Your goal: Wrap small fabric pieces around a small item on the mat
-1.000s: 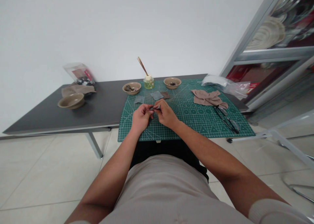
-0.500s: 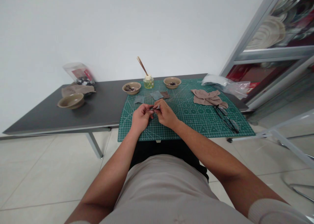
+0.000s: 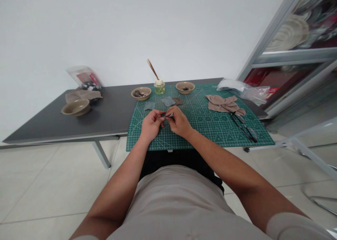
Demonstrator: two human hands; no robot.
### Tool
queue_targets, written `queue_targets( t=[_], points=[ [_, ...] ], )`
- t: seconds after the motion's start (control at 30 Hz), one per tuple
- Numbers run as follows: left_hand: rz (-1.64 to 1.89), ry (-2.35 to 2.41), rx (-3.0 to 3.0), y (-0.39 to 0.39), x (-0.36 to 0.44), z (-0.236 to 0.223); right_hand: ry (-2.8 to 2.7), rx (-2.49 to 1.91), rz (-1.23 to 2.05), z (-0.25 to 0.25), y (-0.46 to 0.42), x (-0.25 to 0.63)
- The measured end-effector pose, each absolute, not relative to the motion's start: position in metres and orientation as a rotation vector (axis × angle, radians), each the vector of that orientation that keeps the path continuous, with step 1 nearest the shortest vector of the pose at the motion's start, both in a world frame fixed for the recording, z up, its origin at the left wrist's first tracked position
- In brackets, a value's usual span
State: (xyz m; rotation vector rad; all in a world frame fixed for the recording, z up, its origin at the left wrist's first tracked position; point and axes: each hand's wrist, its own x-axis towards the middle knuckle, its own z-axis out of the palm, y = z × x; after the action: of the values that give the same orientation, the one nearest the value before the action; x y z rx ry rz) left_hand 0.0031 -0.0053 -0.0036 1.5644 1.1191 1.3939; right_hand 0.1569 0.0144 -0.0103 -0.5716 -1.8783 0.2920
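Left hand (image 3: 151,126) and right hand (image 3: 179,122) meet above a green gridded cutting mat (image 3: 210,138).
Right fingers (image 3: 174,113) clamp a small grey sliver (image 3: 170,115); left fingers (image 3: 159,115) curl together just beside it.

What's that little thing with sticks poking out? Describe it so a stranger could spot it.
Find the dark grey table, then the green cutting mat on it. At the mat's far edge, between two tan bowls, stands a small glass jar with a cream cap. Thin wooden sticks rising from it set it apart from everything nearby.
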Motion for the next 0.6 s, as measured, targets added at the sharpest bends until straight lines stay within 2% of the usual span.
queue_targets(
  t=[0.3,0.6],
  points=[
    [1.498,1.068,1.501,-0.0026,0.0045,-0.0061,-1.753,-0.737,0.241,-0.0107,0.0185,0.1572],
    [1.502,1.167,1.500,-0.0035,0.0038,-0.0076,-1.853,-0.684,0.313,-0.0099,0.0189,0.1571]
  ],
)
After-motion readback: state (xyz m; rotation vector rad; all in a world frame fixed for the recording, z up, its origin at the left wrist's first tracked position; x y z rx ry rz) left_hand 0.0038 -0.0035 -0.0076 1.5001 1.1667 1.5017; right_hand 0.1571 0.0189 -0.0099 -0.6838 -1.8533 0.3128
